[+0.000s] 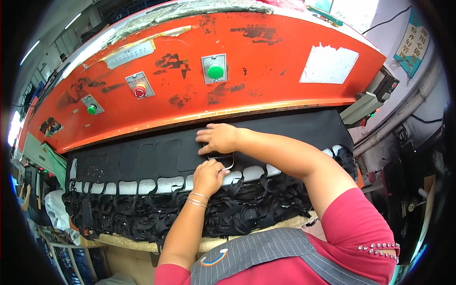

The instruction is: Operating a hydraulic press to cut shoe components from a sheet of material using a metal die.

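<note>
A black sheet [289,130] lies across the bed under the red-orange press, with rounded outlines cut in its left part. My left hand [208,178] is closed on the near side of a small metal cutting die [231,164], a thin curved band resting on the sheet near its scalloped front edge. Just beyond the die, my right hand [217,138] reaches in from the right, fingers stretched out over the sheet. Part of the die is hidden by my hands. Pale patches of the bed [128,187] show through the cut-outs along the front.
The press [275,71] spans the far side, carrying a large green button [215,71], a red button [139,90] and a smaller green button [91,109]. Tangled black offcut strips [251,209] hang over the wooden front edge [213,244]. A clear plastic bag [58,211] sits at left.
</note>
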The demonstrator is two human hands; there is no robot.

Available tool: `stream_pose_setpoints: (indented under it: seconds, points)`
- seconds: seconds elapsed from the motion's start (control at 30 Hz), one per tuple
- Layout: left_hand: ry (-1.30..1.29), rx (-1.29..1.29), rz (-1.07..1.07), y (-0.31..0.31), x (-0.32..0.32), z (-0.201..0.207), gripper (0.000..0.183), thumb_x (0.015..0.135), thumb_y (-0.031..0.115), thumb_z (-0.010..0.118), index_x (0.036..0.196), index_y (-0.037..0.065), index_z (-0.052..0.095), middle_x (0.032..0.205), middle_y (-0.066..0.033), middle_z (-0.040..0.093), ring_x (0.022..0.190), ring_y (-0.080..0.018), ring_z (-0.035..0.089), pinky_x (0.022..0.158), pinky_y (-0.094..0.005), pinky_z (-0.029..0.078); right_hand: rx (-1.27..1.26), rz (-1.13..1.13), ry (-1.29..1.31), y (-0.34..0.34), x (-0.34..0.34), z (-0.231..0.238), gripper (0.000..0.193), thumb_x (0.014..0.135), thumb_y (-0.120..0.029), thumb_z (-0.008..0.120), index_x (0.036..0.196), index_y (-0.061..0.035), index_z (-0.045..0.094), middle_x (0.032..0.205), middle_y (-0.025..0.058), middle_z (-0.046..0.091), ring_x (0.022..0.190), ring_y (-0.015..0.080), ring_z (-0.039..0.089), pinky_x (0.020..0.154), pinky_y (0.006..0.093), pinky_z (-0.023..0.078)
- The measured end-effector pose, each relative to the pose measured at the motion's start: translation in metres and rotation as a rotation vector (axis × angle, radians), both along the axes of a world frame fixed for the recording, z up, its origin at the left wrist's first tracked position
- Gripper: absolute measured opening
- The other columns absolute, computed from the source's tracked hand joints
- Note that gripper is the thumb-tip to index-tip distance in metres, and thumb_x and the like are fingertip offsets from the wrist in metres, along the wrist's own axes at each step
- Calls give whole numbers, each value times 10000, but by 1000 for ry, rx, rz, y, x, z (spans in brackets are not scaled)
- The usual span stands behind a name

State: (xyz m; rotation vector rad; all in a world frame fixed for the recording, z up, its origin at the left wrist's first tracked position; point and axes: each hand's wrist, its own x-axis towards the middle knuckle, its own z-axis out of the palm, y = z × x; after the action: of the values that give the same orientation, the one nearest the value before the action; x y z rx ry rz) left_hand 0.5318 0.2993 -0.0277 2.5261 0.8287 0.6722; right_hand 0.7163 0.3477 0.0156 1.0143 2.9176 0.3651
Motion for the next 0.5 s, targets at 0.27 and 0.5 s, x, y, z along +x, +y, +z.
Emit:
stream_pose_setpoints:
  seconds: [0.27,0.5]
  points:
    - [-466,-69,42,14,33,8,299,761,145,739,993,16,602,1000,-157,552,867,-333,552,749,-390,466,-206,90,301,46,24,-13,191,796,-194,585,947,-127,680,1165,65,622,1097,284,590,839,390,520]
    - [-174,21,71,-8,21,-21,423,799,219,696,1158,13,610,1025,-113,600,1002,-323,538,877,-430,430,-295,-854,389,-43,83,31,247,833,-271,588,915,-54,673,976,189,669,938,366,633,800,466,504]
